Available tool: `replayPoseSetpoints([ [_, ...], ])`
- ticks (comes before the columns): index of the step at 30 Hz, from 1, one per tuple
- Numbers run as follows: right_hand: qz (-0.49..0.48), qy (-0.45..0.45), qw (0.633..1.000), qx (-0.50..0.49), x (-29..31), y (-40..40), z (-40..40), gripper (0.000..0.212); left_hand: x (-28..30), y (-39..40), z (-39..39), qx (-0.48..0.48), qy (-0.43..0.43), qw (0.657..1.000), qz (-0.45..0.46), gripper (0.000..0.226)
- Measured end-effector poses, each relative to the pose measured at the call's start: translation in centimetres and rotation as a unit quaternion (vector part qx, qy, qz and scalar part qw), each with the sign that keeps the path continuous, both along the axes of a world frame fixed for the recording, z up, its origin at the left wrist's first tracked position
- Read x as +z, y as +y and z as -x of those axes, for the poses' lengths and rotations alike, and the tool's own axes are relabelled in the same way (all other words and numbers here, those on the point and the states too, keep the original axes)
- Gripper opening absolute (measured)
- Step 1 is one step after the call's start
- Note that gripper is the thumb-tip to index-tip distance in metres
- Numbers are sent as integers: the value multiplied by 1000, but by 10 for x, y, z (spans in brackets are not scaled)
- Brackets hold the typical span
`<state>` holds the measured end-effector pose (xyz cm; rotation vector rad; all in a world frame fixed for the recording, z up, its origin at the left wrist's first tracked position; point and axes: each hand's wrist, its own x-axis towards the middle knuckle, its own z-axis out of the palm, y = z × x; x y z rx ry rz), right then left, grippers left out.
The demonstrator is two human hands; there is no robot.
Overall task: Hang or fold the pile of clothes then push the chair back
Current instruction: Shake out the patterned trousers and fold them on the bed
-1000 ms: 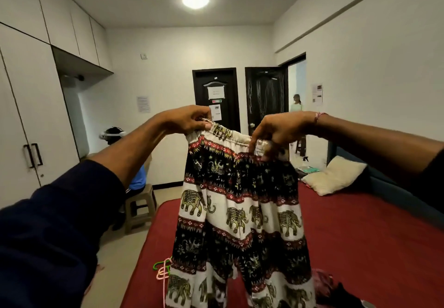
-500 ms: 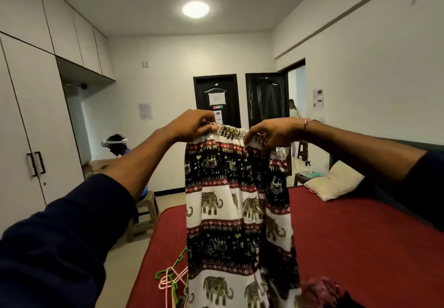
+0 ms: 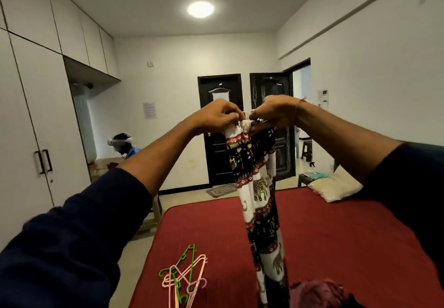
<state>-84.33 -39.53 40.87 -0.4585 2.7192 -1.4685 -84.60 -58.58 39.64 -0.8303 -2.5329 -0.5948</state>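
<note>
Two hands, left hand (image 3: 216, 116) and right hand (image 3: 274, 113), pinch with their fingers the top of the black-and-white elephant-print cloth trousers (image 3: 258, 187), hanging at 12 o'clock over the red bed (image 3: 336, 235).

1. The paper notice (image 3: 149, 110) on the far wall carries lines of print too small to read.
2. The sheet (image 3: 220, 96) on the black door (image 3: 219, 127) is washed out and cannot be read.
3. No brand, number or label can be read anywhere else.
</note>
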Motion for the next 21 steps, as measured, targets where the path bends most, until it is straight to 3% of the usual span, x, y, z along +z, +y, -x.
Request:
replayPoseSetpoints([
  [6,68,-56,996,-3,-1,-13,1,8,0,11,-7,19,-113,986,-117,70],
  [9,71,-85,994,6,0,-15,4,9,3,12,-9,35,-156,982,-103,96],
  [12,103,-116,988,25,-2,-17,4,14,4,11,-6,34,-169,982,-71,103],
  [14,125,-115,984,54,-4,-20,5,14,4,9,0,28,-150,987,-41,94],
  [18,115,-108,987,38,-10,-25,11,13,3,3,5,1,-76,993,87,42],
  [21,120,-121,985,33,-15,-25,15,26,7,-3,1,-3,-82,991,109,31],
])
